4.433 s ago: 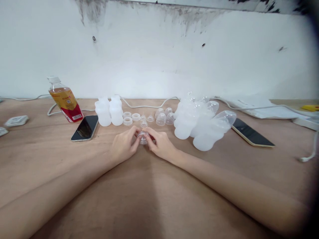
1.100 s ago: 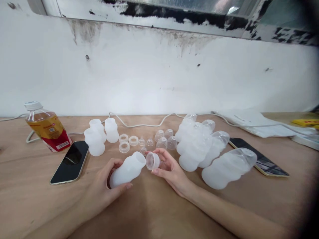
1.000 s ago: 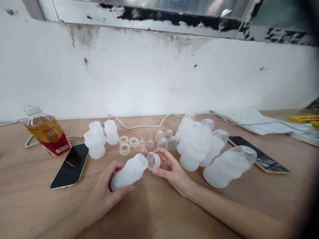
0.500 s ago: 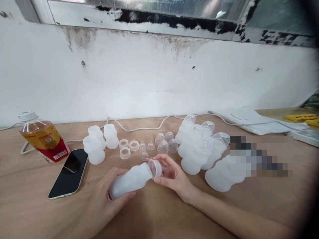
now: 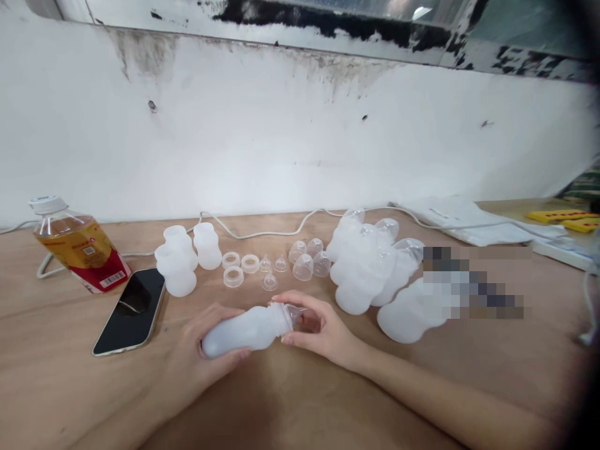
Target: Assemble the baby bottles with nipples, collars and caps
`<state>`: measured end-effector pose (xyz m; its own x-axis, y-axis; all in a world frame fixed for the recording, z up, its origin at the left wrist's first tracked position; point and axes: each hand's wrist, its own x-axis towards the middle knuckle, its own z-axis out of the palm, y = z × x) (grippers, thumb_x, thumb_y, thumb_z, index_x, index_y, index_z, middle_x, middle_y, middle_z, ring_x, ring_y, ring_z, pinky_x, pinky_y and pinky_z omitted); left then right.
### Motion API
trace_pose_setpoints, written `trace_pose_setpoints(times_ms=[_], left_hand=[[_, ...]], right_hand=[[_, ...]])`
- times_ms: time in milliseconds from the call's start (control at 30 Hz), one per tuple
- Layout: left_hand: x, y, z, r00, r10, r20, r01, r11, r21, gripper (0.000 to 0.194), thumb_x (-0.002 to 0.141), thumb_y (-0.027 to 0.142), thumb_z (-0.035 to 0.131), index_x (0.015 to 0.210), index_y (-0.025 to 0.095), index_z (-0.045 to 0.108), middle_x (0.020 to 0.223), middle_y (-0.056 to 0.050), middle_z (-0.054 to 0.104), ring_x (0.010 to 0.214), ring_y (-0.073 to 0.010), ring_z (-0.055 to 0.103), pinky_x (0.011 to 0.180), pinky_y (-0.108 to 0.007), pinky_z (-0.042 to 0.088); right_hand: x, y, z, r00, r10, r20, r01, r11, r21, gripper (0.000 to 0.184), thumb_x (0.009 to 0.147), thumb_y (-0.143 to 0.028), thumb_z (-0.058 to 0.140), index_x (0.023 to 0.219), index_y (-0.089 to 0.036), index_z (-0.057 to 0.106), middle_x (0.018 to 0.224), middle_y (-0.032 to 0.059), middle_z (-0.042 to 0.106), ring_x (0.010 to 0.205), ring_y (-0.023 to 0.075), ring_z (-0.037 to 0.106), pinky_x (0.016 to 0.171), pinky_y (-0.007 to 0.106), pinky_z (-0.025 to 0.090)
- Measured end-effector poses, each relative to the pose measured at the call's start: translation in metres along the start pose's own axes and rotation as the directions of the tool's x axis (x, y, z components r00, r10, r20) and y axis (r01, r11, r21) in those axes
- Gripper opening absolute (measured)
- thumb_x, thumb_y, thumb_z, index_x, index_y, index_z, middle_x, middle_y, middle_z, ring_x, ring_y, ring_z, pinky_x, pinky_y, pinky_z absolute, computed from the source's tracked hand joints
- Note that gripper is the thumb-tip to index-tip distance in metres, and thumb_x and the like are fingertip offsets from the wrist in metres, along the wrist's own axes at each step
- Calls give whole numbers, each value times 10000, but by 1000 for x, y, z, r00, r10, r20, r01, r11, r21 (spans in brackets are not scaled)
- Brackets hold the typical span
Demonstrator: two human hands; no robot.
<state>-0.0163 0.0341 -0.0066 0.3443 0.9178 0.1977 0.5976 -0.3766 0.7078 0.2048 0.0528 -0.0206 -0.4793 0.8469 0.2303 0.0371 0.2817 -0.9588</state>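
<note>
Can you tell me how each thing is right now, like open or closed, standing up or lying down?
White bottle: lying tilted, gripped by left hand.
Teat cap: at the bottle's mouth, held by right hand.
Three bottles without tops: upright, open.
Rings: loose, flat on the table.
Clear domes: loose on the table.
Capped bottles: piled lying down.
Drink bottle: capped, leaning.
Phone: screen dark.

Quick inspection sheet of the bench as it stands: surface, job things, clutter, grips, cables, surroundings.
Surface: wooden table, bare near the front edge.
Job's things: white bottle lying tilted, clear cap at its mouth.
Clutter: empty bottles, rings, clear domes, capped bottles, drink bottle, phone.
Grips: left hand holds the bottle; right hand holds the cap.
Cables: white cable along the wall.
Surroundings: stained white wall.
</note>
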Motion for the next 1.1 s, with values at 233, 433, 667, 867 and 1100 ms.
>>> trace_pose_setpoints(times_ms=[233, 433, 667, 867, 1100], left_hand=[[-3, -4, 7, 991, 127, -38, -126, 991, 44, 351, 660, 283, 628, 998, 228, 548, 963, -30, 526, 877, -173, 539, 755, -269, 439], [0, -6, 6, 996, 86, -13, -86, 996, -13, 342, 679, 323, 614, 1005, 244, 543, 967, -38, 529, 892, -190, 530, 770, -304, 440], [3, -10, 6, 998, 13, -59, -19, 995, -95, 334, 667, 337, 626, 986, 266, 561, 947, -13, 569, 858, -179, 547, 751, -278, 452], [1, -9, 7, 996, 50, -76, -54, 997, -53, 347, 647, 312, 647, 979, 241, 576, 976, -40, 526, 917, -201, 520, 799, -313, 437], [1, -6, 7, 994, 80, -70, -83, 995, -56, 348, 669, 294, 636, 1003, 245, 551, 978, -17, 502, 901, -167, 517, 788, -274, 432]], right_hand=[[2, 7, 3, 985, 171, -16, -171, 982, -77, 264, 728, -403, 569, 806, -164, 488, 631, -14, 577, 448, 73, 515, 445, 200, 383], [-2, 0, 2, 998, 51, -42, -57, 987, -149, 285, 825, -403, 426, 1019, -198, 466, 914, 57, 562, 655, 98, 521, 485, 194, 389], [-3, -2, -1, 1000, -3, 1, 3, 999, -52, 408, 732, -239, 589, 1115, -285, 454, 1145, 46, 449, 817, 128, 509, 578, 216, 437], [-1, 6, 5, 979, 174, -103, -178, 984, -29, 321, 674, -348, 639, 935, -203, 520, 758, 9, 572, 455, 66, 475, 387, 195, 362], [-2, -9, -3, 1000, -21, 14, 24, 963, -270, 429, 738, -334, 568, 1128, -211, 439, 1057, 81, 533, 783, 140, 542, 531, 216, 447]])
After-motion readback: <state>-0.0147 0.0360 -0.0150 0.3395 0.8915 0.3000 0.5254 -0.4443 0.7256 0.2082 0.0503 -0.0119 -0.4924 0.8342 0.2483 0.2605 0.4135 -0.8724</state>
